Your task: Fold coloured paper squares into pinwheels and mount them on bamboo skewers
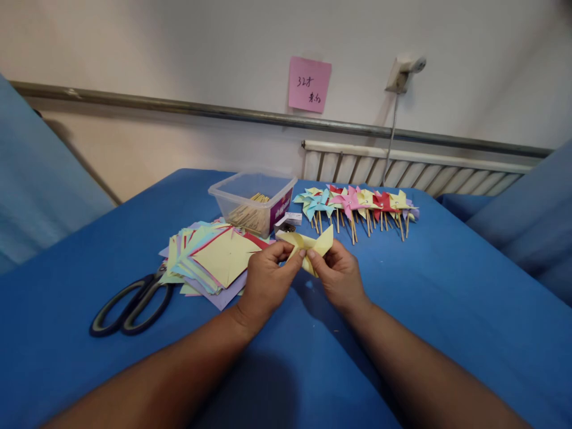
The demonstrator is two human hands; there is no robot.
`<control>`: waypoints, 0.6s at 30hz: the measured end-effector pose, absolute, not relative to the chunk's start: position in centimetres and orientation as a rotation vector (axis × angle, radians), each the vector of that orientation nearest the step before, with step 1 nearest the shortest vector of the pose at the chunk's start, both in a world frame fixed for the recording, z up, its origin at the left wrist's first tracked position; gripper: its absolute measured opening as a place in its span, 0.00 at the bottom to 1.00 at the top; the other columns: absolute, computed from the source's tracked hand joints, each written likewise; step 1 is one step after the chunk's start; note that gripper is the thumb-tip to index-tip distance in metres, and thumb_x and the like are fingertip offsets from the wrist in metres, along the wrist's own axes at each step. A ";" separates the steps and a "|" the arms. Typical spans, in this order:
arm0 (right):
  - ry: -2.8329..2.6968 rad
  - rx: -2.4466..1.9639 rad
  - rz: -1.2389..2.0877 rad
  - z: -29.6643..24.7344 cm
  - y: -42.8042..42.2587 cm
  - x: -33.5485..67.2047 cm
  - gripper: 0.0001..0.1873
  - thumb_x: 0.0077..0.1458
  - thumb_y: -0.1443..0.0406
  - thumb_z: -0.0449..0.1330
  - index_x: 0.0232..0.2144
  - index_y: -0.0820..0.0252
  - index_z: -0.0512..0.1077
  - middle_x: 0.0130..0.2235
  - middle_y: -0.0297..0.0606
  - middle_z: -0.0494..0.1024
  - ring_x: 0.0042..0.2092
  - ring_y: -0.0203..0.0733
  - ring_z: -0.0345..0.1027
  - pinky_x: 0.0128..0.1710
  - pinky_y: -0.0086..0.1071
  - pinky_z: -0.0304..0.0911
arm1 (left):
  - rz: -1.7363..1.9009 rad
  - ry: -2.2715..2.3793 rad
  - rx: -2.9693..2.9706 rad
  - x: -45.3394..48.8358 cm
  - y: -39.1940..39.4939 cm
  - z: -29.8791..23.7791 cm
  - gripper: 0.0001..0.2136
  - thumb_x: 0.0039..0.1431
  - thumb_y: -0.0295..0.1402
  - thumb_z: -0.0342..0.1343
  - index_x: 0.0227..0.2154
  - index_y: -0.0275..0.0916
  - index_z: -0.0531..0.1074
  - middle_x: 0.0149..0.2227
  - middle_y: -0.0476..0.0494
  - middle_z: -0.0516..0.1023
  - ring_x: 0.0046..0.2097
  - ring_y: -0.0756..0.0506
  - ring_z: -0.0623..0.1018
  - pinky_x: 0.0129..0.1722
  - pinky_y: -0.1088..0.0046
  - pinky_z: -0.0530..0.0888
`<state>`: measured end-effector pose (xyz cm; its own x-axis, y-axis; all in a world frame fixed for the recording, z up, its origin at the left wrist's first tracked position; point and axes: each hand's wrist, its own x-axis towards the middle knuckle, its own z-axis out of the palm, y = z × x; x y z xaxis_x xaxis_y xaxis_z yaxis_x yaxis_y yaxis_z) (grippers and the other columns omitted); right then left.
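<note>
A yellow paper pinwheel [322,242], its corners folded in toward the centre, is held above the table between both hands. My left hand [272,275] grips its left side, thumb pressed near the middle. Opposite it, my right hand [342,274] pinches the right side with its thumb close to the other thumb. The fingers behind the paper are partly hidden. To the left of my left hand lies a pile of coloured paper squares [226,255], a yellow one with slit corners on top. Just behind the pinwheel is a small open box [286,226] with dark contents.
Large scissors [134,304] lie at the left, blades under the paper pile. A clear plastic tub [250,202] holds many thin wooden sticks. Finished pinwheels [353,202] on sticks lie in a row at the back right. The blue tablecloth [429,298] reaches toward a radiator [411,164].
</note>
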<state>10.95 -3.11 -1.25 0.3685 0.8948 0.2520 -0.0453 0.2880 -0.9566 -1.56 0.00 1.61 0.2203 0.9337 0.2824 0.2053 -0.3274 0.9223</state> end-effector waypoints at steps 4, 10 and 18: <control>-0.980 -1.098 0.777 -1.3 -3.1 10.9 0.14 0.49 0.58 0.63 0.37 0.60 0.73 0.29 0.36 0.76 0.32 0.40 0.69 0.31 0.32 0.64 | 1.168 1.046 1.709 -1.6 0.1 1.4 0.09 0.51 0.38 0.59 0.25 0.37 0.74 0.24 0.52 0.74 0.26 0.52 0.71 0.27 0.78 0.67; -0.969 -1.101 0.715 -1.6 -3.1 10.7 0.14 0.49 0.59 0.63 0.37 0.61 0.73 0.29 0.35 0.76 0.33 0.39 0.69 0.32 0.31 0.64 | 1.160 1.043 1.740 -1.6 -0.1 1.6 0.09 0.53 0.37 0.58 0.27 0.36 0.75 0.26 0.50 0.75 0.28 0.51 0.71 0.29 0.77 0.67; -0.960 -1.098 0.702 -1.8 -3.1 10.7 0.13 0.49 0.58 0.63 0.36 0.60 0.73 0.29 0.34 0.76 0.32 0.38 0.68 0.32 0.31 0.64 | 1.150 0.985 1.637 -1.4 -0.4 1.7 0.08 0.53 0.37 0.59 0.28 0.36 0.74 0.28 0.49 0.76 0.30 0.50 0.72 0.31 0.77 0.68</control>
